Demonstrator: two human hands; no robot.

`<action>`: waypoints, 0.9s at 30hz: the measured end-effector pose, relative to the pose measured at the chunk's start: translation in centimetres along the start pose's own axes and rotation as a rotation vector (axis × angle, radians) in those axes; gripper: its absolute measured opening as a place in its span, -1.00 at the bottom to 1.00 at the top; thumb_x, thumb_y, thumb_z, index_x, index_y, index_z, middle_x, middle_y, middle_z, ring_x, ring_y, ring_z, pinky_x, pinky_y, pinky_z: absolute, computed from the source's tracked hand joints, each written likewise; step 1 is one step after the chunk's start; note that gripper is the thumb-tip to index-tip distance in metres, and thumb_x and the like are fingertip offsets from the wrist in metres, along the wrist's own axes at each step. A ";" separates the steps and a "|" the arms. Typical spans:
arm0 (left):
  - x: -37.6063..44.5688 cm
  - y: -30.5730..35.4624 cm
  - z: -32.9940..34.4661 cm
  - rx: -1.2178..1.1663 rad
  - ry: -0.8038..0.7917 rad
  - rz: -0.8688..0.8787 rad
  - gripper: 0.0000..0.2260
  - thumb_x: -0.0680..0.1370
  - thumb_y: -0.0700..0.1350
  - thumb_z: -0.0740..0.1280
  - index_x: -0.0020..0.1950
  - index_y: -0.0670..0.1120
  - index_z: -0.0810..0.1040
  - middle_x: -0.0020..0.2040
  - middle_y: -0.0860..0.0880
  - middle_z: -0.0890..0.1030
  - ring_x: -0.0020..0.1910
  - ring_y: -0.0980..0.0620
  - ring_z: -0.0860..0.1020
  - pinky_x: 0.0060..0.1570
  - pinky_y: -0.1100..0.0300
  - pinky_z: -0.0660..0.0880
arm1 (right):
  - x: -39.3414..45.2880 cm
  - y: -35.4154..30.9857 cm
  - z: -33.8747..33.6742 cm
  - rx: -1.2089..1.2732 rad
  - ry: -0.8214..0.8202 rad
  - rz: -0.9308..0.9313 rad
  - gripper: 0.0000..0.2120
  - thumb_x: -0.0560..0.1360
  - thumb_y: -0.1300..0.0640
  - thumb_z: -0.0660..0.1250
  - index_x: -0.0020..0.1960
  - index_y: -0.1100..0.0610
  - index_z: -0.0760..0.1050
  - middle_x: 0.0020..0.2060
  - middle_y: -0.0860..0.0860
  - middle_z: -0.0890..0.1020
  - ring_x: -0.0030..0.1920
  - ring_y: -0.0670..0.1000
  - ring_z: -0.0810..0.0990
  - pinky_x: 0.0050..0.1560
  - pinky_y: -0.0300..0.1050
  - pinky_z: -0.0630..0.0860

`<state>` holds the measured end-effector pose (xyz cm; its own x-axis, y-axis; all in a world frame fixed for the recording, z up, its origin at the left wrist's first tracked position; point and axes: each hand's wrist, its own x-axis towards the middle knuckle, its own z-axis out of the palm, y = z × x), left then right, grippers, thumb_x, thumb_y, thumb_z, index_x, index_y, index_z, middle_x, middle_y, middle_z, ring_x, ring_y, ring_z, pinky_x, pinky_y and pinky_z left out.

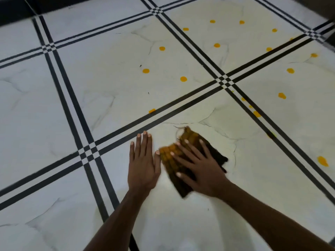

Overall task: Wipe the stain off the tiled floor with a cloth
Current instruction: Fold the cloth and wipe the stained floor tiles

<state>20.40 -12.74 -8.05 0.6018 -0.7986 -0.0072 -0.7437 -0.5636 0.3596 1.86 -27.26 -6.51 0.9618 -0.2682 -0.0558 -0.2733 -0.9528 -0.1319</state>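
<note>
The right hand (pixel 201 169) lies flat on a folded cloth (pixel 183 160), dark brown with yellow-orange stripes, its fingers spread straight and pressing the fabric against the tiled floor (pixel 90 84). Nothing is pinched or curled; the palm and fingers simply cover the cloth's middle, and fabric shows beyond the fingertips and at the heel of the hand. The picture is a little smeared around this hand.

Just beside it, on the thumb side, the left hand (pixel 143 163) rests palm down on bare tile, fingers straight and close together, holding nothing. Its thumb comes very near the cloth's edge; whether they touch I cannot tell.

The stains are orange-yellow spots (pixel 183 79) scattered over the white marbled tiles, most of them well beyond the fingertips of the pressing hand and off to its outer side. The nearest are a smear (pixel 322 161) out past the little-finger side and a spot (pixel 152 110) ahead of the left hand's fingertips, by the double black grout lines (pixel 163 113). None lies under the cloth as far as can be seen.
</note>
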 end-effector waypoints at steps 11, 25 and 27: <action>0.0 -0.1 0.2 -0.020 0.014 0.016 -0.38 0.70 0.21 -0.14 0.69 -0.07 -0.02 0.71 -0.02 -0.03 0.69 0.05 -0.15 0.66 -0.08 -0.05 | 12.5 -0.6 0.1 0.025 0.153 0.270 -0.40 0.68 -0.26 -0.04 0.68 -0.11 0.11 0.70 0.06 0.10 0.70 0.20 0.02 0.59 0.44 0.01; -0.1 -0.1 0.0 -0.034 -0.016 0.008 -0.28 0.64 0.33 -0.22 0.69 -0.07 -0.08 0.71 -0.01 -0.10 0.68 0.05 -0.20 0.66 -0.06 -0.13 | 8.3 7.7 -1.5 0.062 0.092 0.584 -0.29 0.64 -0.35 -0.26 0.67 -0.08 0.15 0.68 0.11 0.14 0.68 0.26 0.06 0.57 0.52 -0.06; -0.1 -0.1 0.1 -0.042 -0.005 0.018 -0.28 0.64 0.33 -0.22 0.69 -0.07 -0.06 0.71 -0.02 -0.08 0.68 0.05 -0.19 0.66 -0.06 -0.11 | 7.2 3.7 -1.0 0.032 0.116 0.379 -0.29 0.66 -0.33 -0.30 0.67 -0.07 0.17 0.68 0.08 0.16 0.68 0.23 0.08 0.57 0.48 0.01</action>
<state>20.38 -12.61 -8.14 0.5869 -0.8097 -0.0045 -0.7414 -0.5396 0.3988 7.81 -32.84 -6.41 0.7876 -0.6161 0.0053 -0.6081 -0.7787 -0.1542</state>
